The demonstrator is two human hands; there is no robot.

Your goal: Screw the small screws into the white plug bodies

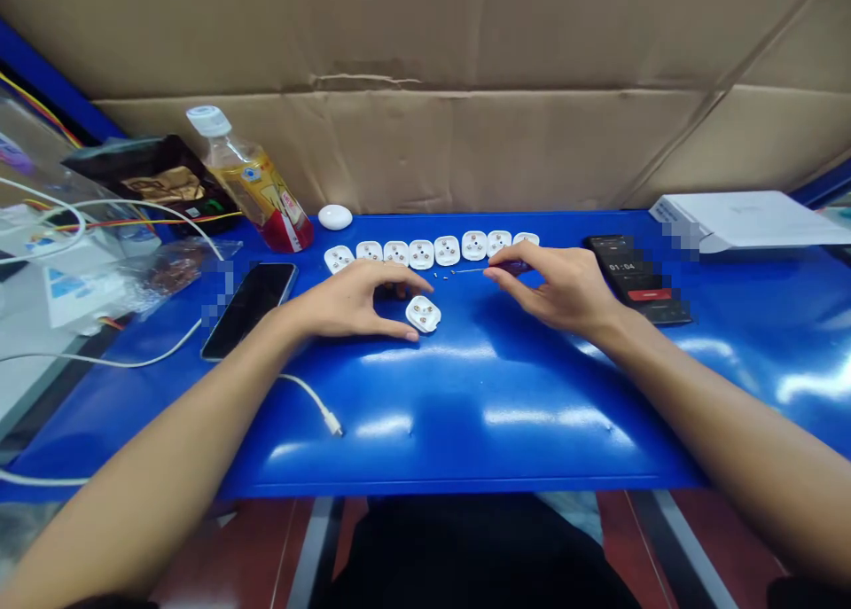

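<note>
My left hand has its thumb and fingers around a small white square plastic housing, seemingly pinching its edges. Metal contacts show inside that housing, which sits slightly tilted over the blue table. In my right hand is a thin screwdriver, its shaft pointing left and its dark reddish handle mostly covered by the fingers. Near its tip lie a few tiny metal screws. Behind the hands runs a row of several similar white housings, open side up; my hands partly cover those at both ends.
A phone lies left, and another phone showing a timer lies right, beside a white box. A drink bottle and a white oval object stand behind. A white cable crosses the left side; cardboard backs the table.
</note>
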